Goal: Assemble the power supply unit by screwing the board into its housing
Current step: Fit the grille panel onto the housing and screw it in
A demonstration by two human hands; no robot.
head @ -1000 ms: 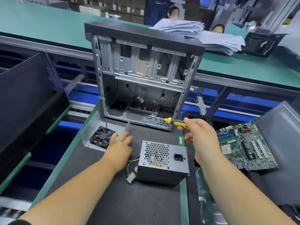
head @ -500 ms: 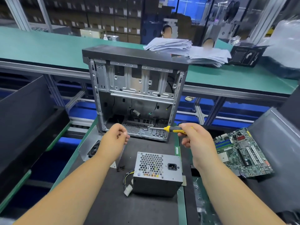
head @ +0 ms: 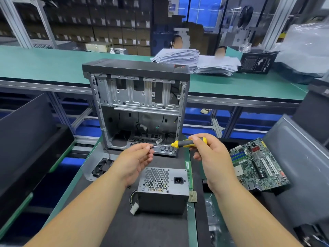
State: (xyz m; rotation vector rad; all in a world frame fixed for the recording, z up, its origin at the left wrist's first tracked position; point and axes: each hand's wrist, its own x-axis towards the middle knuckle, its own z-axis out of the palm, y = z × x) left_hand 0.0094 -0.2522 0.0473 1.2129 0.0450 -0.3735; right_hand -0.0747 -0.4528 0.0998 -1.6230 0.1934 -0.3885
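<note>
Fingers [head: 148,148] of left hand [head: 132,162] pinched at screwdriver [head: 179,143] tip, apparently on a tiny screw. Seat squarely on bit before letting go. Power supply unit [head: 162,189] on desk [head: 110,227] below, chassis [head: 137,107] behind. Right hand [head: 211,157] wrapped round yellow handle; keep level.

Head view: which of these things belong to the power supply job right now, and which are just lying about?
In the job:
power supply unit
screwdriver, gripped by right hand
left hand, pinching at the screwdriver tip
open computer case

Lying about:
motherboard
fan bracket
paper stacks
</note>
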